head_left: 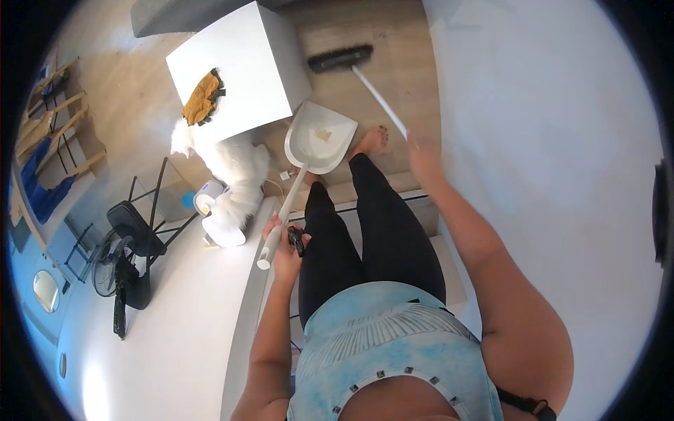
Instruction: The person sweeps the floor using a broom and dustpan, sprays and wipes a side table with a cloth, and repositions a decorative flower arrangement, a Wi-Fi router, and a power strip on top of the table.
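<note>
My left hand (283, 242) is closed around the long pale handle of a white dustpan (328, 151). A small black object (295, 240), whose kind I cannot make out, is also at that hand. The dustpan's wide pan rests on the wooden floor beside my feet, with a little light-coloured debris (323, 134) in it. My right hand (423, 160) grips the white stick of a broom (340, 59). Its dark bristle head is on the floor, farther out than the dustpan and apart from it. My right fingers are partly blurred.
A white box-shaped table (281, 63) with an orange-brown cloth item (202, 97) stands beyond the dustpan. Beside it is a fluffy white cat (235, 168), near a white pet dispenser (208, 196). A black fan (116, 270) and dark chair (137, 228) are left; a pale wall (547, 140) runs along the right.
</note>
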The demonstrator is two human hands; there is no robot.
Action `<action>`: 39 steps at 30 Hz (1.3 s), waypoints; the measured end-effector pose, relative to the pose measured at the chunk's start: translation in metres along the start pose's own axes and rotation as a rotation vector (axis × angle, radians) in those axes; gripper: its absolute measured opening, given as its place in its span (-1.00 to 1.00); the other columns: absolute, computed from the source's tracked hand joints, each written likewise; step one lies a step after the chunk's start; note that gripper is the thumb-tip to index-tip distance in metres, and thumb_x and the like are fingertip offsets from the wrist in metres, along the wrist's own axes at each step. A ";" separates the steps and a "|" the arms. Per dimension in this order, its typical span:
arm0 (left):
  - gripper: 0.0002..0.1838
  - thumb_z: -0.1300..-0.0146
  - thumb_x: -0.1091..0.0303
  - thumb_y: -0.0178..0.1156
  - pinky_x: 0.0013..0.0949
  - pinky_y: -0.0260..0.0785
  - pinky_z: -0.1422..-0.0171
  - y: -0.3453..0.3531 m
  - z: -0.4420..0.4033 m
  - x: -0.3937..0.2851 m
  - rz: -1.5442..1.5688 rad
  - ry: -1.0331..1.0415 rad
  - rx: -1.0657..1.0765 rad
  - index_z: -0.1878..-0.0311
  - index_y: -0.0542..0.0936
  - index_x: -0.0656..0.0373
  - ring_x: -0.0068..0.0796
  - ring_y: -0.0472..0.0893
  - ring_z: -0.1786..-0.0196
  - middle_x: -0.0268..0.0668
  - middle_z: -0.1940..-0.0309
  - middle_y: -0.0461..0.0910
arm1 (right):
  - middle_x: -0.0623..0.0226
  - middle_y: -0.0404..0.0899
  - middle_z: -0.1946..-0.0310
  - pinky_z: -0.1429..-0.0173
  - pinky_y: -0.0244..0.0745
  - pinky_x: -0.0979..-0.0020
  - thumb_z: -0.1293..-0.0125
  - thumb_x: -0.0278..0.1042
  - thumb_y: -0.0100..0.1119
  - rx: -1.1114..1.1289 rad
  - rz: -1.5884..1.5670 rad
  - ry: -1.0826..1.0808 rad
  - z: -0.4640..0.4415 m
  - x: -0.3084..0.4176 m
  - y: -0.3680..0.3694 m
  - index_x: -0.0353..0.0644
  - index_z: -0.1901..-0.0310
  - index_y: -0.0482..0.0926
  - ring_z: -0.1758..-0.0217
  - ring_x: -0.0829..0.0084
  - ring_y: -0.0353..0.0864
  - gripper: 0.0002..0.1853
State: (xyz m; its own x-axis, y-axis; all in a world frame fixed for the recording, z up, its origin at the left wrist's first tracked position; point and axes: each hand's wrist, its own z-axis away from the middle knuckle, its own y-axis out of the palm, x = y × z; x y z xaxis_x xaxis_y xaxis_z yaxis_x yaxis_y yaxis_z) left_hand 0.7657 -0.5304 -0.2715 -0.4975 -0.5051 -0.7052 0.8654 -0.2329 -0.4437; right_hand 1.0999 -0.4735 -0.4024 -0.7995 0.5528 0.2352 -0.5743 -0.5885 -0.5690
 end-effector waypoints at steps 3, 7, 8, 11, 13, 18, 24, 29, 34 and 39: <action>-0.75 0.02 0.49 0.24 -0.37 0.23 -0.07 -0.009 -0.009 -0.009 -0.274 0.129 0.045 0.28 0.40 0.26 -0.27 0.39 0.10 -0.19 0.00 0.09 | -0.09 0.48 0.28 0.21 0.38 0.06 -0.30 -0.31 -0.33 0.237 0.175 0.151 0.061 -0.027 0.028 0.21 -0.27 -0.02 0.31 -0.02 0.51 -0.51; -0.70 0.10 0.58 0.23 -0.31 0.26 -0.09 -0.021 -0.014 -0.011 -0.392 0.280 0.090 0.24 0.43 0.20 -0.14 0.24 -0.11 -0.11 -0.06 0.06 | -0.12 0.48 0.33 0.20 0.37 0.02 -0.30 -0.31 -0.30 0.230 0.146 0.151 0.109 -0.024 0.002 0.23 -0.24 0.07 0.29 -0.05 0.50 -0.54; -0.61 0.16 0.69 0.21 -0.31 0.34 -0.05 -0.025 -0.014 -0.012 -0.381 0.312 0.106 0.20 0.45 0.16 -0.09 0.22 -0.14 -0.06 -0.09 0.04 | -0.14 0.48 0.32 0.16 0.36 0.03 -0.29 -0.27 -0.28 0.156 0.085 0.181 0.111 -0.028 0.003 0.12 -0.21 0.14 0.26 -0.08 0.49 -0.58; -0.71 0.10 0.43 0.30 -0.29 0.15 -0.16 -0.041 -0.015 -0.002 -0.236 0.133 0.173 0.28 0.44 0.18 -0.12 0.15 -0.19 -0.12 -0.04 0.07 | -0.17 0.47 0.33 0.14 0.36 0.04 -0.28 -0.25 -0.24 -0.169 -0.143 0.112 0.086 -0.056 0.021 -0.08 -0.12 0.25 0.26 -0.13 0.46 -0.62; -0.70 0.12 0.44 0.31 -0.29 0.17 -0.15 -0.056 -0.022 0.014 -0.295 0.189 0.215 0.28 0.44 0.19 -0.11 0.15 -0.19 -0.11 -0.04 0.08 | -0.16 0.47 0.34 0.13 0.35 0.02 -0.28 -0.27 -0.26 -0.125 -0.289 0.274 0.050 -0.064 0.026 -0.19 -0.06 0.29 0.27 -0.13 0.47 -0.65; -0.65 0.16 0.46 0.33 -0.27 0.24 -0.11 -0.077 -0.026 0.010 -0.385 0.319 0.254 0.25 0.44 0.20 -0.06 0.17 -0.19 -0.08 -0.05 0.10 | -0.09 0.48 0.28 0.48 0.47 0.18 -0.22 -0.40 -0.27 0.048 -0.578 0.570 0.064 -0.011 0.056 -0.28 0.08 0.35 0.37 0.02 0.55 -0.72; -0.51 0.25 0.70 0.21 -0.29 0.24 -0.16 -0.093 -0.026 0.027 -0.477 0.428 0.297 0.13 0.43 0.19 -0.01 0.22 -0.17 -0.06 -0.09 0.13 | -0.04 0.47 0.22 0.16 0.43 0.13 -0.24 -0.32 -0.25 0.272 -0.326 0.330 0.137 0.079 0.091 -0.11 -0.07 0.31 0.19 0.03 0.50 -0.64; -0.54 0.24 0.66 0.24 -0.27 0.18 -0.21 -0.117 -0.033 0.041 -0.590 0.509 0.292 0.15 0.43 0.20 -0.03 0.21 -0.18 -0.09 -0.12 0.13 | 0.04 0.49 0.33 0.57 0.43 0.24 -0.27 -0.28 -0.28 0.102 -0.362 0.104 0.166 0.047 0.131 -0.04 -0.10 0.30 0.49 0.17 0.53 -0.63; -0.57 0.21 0.67 0.20 -0.26 0.15 -0.21 -0.136 -0.038 0.044 -0.543 0.454 0.350 0.16 0.44 0.19 -0.02 0.20 -0.19 -0.09 -0.11 0.16 | 0.13 0.48 0.59 0.63 0.41 0.29 -0.29 -0.24 -0.25 0.056 -0.702 0.435 0.207 -0.006 0.080 -0.04 -0.05 0.34 0.75 0.34 0.43 -0.67; -0.72 0.02 0.56 0.19 -0.39 0.33 0.06 -0.151 -0.053 0.092 -0.517 0.250 0.442 0.21 0.38 0.24 -0.36 0.44 0.14 -0.20 0.16 0.36 | 0.18 0.44 0.62 0.65 0.39 0.31 -0.29 -0.23 -0.22 -0.038 -0.540 0.495 0.180 -0.075 0.092 -0.26 0.13 0.37 0.72 0.33 0.47 -0.71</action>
State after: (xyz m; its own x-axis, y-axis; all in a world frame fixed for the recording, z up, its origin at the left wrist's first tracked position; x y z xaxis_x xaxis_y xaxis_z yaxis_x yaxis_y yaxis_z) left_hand 0.5860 -0.4973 -0.2988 -0.8028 -0.0462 -0.5944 0.4323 -0.7317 -0.5270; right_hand 1.0750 -0.6750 -0.3306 -0.2286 0.9671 0.1116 -0.8520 -0.1433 -0.5035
